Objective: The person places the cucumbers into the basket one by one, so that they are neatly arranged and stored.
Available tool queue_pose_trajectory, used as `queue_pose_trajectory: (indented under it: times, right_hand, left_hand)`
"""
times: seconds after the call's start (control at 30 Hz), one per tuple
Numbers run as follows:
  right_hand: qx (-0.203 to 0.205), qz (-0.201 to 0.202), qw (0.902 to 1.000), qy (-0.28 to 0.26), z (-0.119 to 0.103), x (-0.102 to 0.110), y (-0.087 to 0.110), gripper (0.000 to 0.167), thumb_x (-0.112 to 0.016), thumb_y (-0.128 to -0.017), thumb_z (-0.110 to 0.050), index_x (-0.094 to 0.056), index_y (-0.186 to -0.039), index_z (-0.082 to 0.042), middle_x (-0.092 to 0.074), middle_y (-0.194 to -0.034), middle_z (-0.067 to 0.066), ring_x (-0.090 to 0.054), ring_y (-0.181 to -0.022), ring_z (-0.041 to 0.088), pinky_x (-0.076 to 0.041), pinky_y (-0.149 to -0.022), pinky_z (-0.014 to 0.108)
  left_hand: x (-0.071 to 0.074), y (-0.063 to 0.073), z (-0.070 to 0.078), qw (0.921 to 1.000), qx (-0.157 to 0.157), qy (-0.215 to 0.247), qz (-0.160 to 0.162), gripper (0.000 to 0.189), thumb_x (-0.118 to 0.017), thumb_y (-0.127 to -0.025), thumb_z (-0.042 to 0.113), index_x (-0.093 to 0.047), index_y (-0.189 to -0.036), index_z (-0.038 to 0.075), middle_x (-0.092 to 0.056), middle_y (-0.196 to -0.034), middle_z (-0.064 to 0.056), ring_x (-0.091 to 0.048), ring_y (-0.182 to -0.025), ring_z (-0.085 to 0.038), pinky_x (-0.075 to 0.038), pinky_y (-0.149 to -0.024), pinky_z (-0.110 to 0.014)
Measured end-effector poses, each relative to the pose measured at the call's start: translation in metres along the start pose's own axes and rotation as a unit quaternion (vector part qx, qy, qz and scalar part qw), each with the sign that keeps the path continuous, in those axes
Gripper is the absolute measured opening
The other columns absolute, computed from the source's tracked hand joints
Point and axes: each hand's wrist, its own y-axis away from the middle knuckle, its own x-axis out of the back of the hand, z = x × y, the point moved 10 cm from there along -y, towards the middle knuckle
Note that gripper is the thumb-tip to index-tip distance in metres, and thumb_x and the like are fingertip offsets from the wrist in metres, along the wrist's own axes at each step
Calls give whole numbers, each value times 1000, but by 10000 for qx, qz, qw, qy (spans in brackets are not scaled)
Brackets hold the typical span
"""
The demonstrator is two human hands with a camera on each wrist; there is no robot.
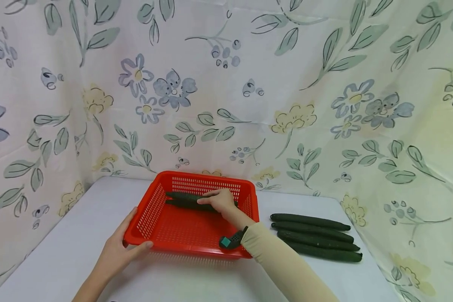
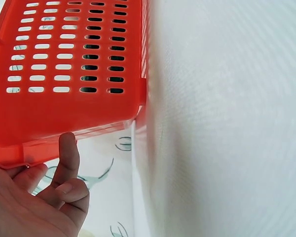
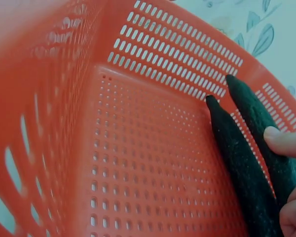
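Note:
A red perforated plastic basket (image 1: 185, 247) stands on the white table. My left hand (image 1: 117, 245) holds its near left corner, thumb over the rim; in the left wrist view several of that hand's fingers (image 2: 69, 158) show below the rim. Inside the basket, my right hand (image 1: 223, 201) grips a dark green cucumber (image 3: 251, 106) lying along the far wall. The thumb presses on its side, and part of the cucumber is hidden behind the hand. A second cucumber (image 3: 237, 163) lies beside it on the basket floor, nearer the middle.
Several more cucumbers (image 1: 317, 239) lie side by side on the table, right of the basket. A floral cloth (image 1: 226, 138) hangs behind and along the sides of the table (image 1: 302, 281). A black wrist strap with a small device (image 1: 230, 241) sits on the right wrist.

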Motion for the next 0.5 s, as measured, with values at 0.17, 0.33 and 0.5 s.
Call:
queue_pose_trajectory:
  times: [0.17, 0.33, 0.5]
  right_hand:
    - [25, -185, 9998, 24, -2, -4, 8, 24, -98, -75, -31, -89, -93, -17, -79, -109, 3, -60, -97, 20, -42, -73, 31]
    - [-32, -322, 9992, 251, 0, -7, 16, 24, -99, -74, -30, -88, -90, -16, -78, -112, 4, -63, -101, 21, -47, -75, 30]
    - [-3, -135, 9987, 488, 4, -4, 15, 23, -100, -73, -27, -89, -90, -16, -78, -115, 5, -65, -103, 22, -48, -74, 28]
  left_hand:
    - [-1, 1, 0, 10000, -3, -4, -12, 110, -85, -91, 38, -14, -173, 21, -34, -169, -24, -50, -140, -48, -59, -95, -53]
    - [0, 1, -1, 10000, -29, -63, 1, 109, -85, -91, 38, -15, -172, 21, -36, -168, -23, -52, -139, -45, -59, -93, -37]
    - [1, 0, -1, 10000, -19, -79, 13, 109, -85, -91, 39, -15, -172, 21, -37, -167, -23, -53, -139, -44, -55, -91, -26]
